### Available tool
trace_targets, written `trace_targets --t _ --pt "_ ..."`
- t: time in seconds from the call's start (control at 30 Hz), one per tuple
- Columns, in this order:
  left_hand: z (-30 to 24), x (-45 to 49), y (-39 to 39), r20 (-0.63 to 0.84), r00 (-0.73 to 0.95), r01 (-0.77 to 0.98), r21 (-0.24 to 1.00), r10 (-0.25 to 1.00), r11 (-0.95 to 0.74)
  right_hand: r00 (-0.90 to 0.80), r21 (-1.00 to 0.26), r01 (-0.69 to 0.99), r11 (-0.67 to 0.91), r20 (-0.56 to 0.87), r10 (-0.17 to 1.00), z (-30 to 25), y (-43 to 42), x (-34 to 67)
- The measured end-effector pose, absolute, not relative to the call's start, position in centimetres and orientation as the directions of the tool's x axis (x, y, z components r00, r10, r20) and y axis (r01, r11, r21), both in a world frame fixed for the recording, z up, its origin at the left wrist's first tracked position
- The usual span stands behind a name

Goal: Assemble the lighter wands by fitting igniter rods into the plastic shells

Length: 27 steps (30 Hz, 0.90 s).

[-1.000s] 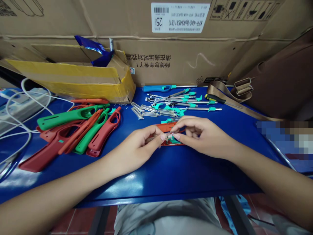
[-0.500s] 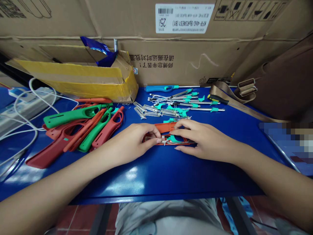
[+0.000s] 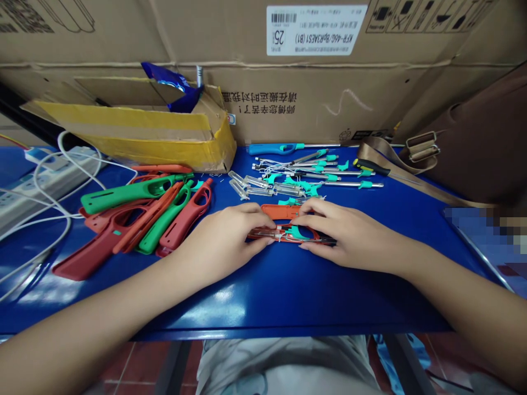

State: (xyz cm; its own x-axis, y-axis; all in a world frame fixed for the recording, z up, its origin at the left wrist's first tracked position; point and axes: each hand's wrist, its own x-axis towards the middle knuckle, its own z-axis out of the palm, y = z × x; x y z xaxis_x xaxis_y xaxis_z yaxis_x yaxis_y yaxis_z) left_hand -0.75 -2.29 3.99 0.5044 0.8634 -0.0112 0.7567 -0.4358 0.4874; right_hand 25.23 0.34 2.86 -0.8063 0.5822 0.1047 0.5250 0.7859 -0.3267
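My left hand point(image 3: 222, 241) and my right hand point(image 3: 346, 233) meet at the middle of the blue table point(image 3: 263, 285). Between them lies an orange lighter shell half point(image 3: 284, 211) holding a teal trigger piece point(image 3: 298, 233) and a thin metal tube with wires. Both hands press down on this assembly, fingers curled over its edges. The left fingertips pinch its left end. The right fingers cover its right part and the tube running out to the right.
A heap of red, orange and green lighter shells point(image 3: 140, 214) lies to the left. Behind the hands are several metal tube assemblies with teal parts point(image 3: 304, 173). A taped cardboard box point(image 3: 135, 131), large cartons, a power strip with white cables point(image 3: 37, 181) and a brown bag point(image 3: 473, 142) ring the table.
Both hands have lowered from a raised fingertip pinch onto the orange shell on the table, and they now press the parts into it. The view has shifted slightly.
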Motion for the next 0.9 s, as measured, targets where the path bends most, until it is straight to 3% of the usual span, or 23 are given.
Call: trace_targets --t 0.33,0.7,0.9 --pt "3.6 -0.4 -2.0 -0.049 0.480 0.716 0.599 0.876 -0.358 -0.822 -0.355 0.503 0.788 0.085 0.563 3.2 0.4 25.7" --pt "4.0 -0.7 -2.0 -0.042 0.522 0.762 0.472 0.852 -0.444 -0.828 -0.283 0.524 0.803 0.052 0.559 3.7 0.7 26.4" --pt "3.9 -0.6 -2.0 -0.038 0.520 0.705 0.582 0.853 -0.404 -0.825 -0.304 0.531 0.791 0.027 0.564 3.9 0.7 26.3"
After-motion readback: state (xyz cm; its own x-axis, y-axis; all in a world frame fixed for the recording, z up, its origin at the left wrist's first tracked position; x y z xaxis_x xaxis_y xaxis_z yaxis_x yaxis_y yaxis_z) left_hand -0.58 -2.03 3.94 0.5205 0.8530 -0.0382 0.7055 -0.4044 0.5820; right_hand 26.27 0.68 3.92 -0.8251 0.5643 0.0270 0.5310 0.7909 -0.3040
